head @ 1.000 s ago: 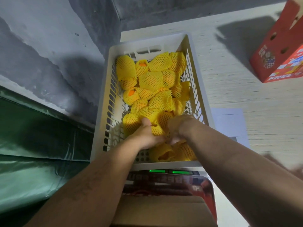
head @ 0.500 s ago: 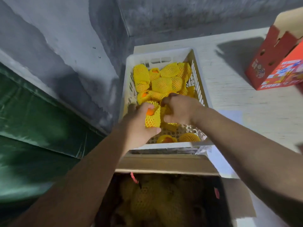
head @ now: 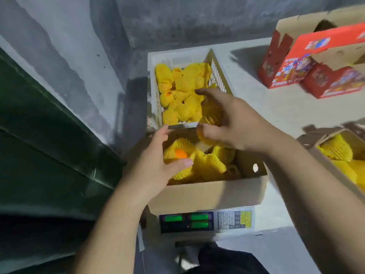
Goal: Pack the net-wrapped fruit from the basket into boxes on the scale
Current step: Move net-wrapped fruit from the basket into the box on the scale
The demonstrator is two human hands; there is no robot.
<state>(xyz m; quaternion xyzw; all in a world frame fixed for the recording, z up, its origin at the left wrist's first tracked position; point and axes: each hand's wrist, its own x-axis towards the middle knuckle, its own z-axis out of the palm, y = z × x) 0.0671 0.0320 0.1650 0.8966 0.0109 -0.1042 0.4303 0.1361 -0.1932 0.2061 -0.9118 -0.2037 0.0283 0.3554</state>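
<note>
Yellow foam netting is filling a white basket (head: 219,76) at the table's (head: 276,119) twelve o'clock, and a person is moving wrapped fruit from it into a brown cardboard box (head: 207,194) sitting on a scale (head: 205,222) at six o'clock.

The left hand (head: 158,167) is cupping a net-wrapped fruit (head: 178,155) over the box's nine o'clock side, thumb curled under it, orange skin showing through the open end of the net. The right hand (head: 235,123) is hanging above the seam between basket and box, fingers spread and bent round another netted fruit (head: 212,115) tucked under its palm; how firmly it is gripping cannot be told, since the hand is covering most of that fruit.

Both fruits are lying at or past the box's far rim, so the coming move looks like a short drop towards six o'clock, the left hand being the nearer to a resting place among the fruit already packed. The basket is holding many more, so the job appears far from finished.

The scale's green display is glowing but its figures are too blurred to read. A second box (head: 339,153) with netted fruit is being cut off by the frame at three o'clock, and red printed cartons (head: 296,62) are standing at two o'clock.
</note>
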